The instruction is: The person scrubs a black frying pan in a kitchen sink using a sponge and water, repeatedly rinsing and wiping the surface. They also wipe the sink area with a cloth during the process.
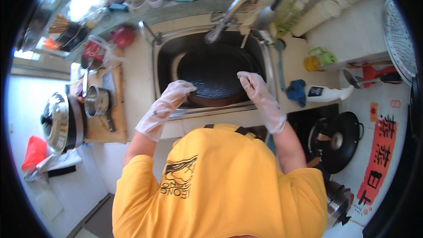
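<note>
A large dark round pan (214, 72) lies in the kitchen sink (165, 114), its inside wet near the front edge. My left hand (180, 91), in a translucent disposable glove, is at the pan's front left rim with its fingers curled; whether it grips the rim cannot be told. On the other side my right hand (252, 81), gloved alike, is over the pan's right rim, fingers bent together; its contact with the rim is unclear. Above the back of the sink arches a chrome faucet (238, 3), its spout end over the pan.
Left of the sink, a wooden cutting board (120, 119) bears a small saucepan (96, 100) and a cleaver (109, 86). On the right are a long-handled brush (280, 62), a blue cloth (296, 92), a white spray bottle (327, 94) and a black wok lid (347, 145) over the stove.
</note>
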